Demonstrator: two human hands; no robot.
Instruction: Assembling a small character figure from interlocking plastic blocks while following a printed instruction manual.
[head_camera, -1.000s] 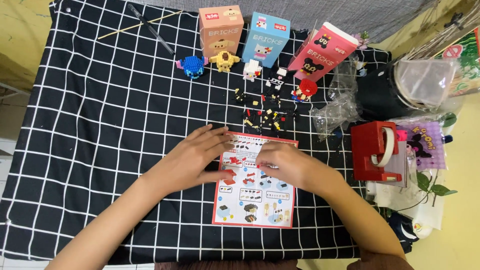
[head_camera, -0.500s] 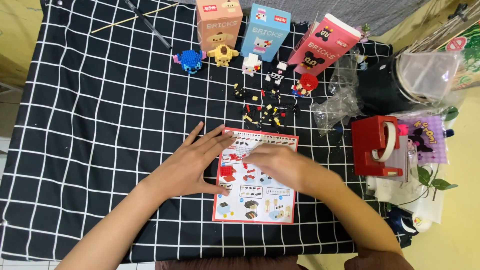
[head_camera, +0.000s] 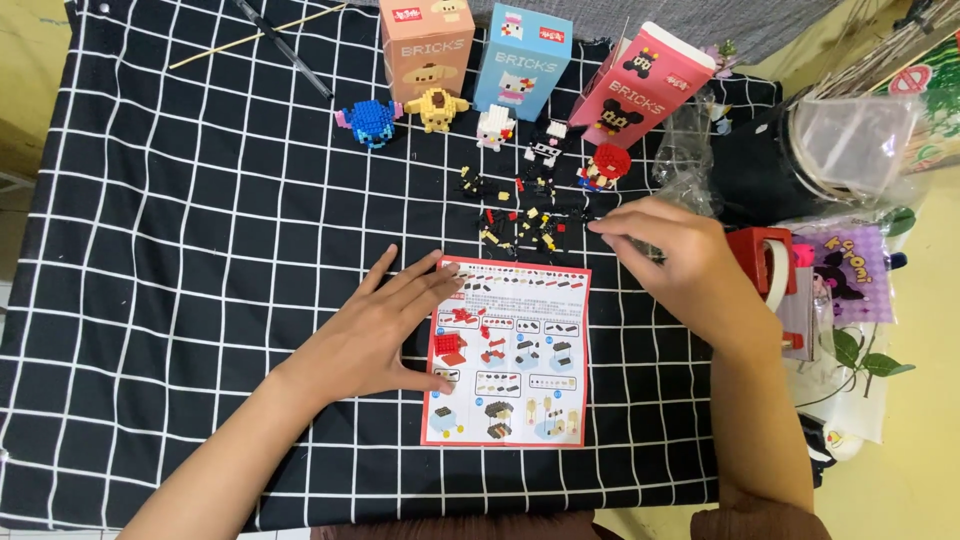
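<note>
The left hand (head_camera: 385, 335) lies flat and spread wide on the left edge of the instruction sheet (head_camera: 510, 352), holding nothing, just pinning the paper to the checked cloth (head_camera: 180, 250); the right hand (head_camera: 675, 258) reaches over the top right corner of the sheet toward the loose bricks (head_camera: 520, 222), fingers loosely curled and half open, tips right at the edge of the scatter; I can't tell if it's got a piece pinched yet, the bits are too tiny to see.

What I'd worry about: those bricks are mostly black and sit on black cloth, so one nudged by a fingertip could basically vanish; a clumsy sweep might also flick some into the finished figures, since the red figure (head_camera: 604, 166) and the black-and-white figure (head_camera: 543, 142) stand just behind the pile; knock one and it probably sheds parts. The crinkly plastic bag (head_camera: 690, 150) is near the right wrist too, so a sleeve-free forearm swing could still drag it across the pile. Grabbing the wrong piece looks like the likeliest slip, honestly.
</note>
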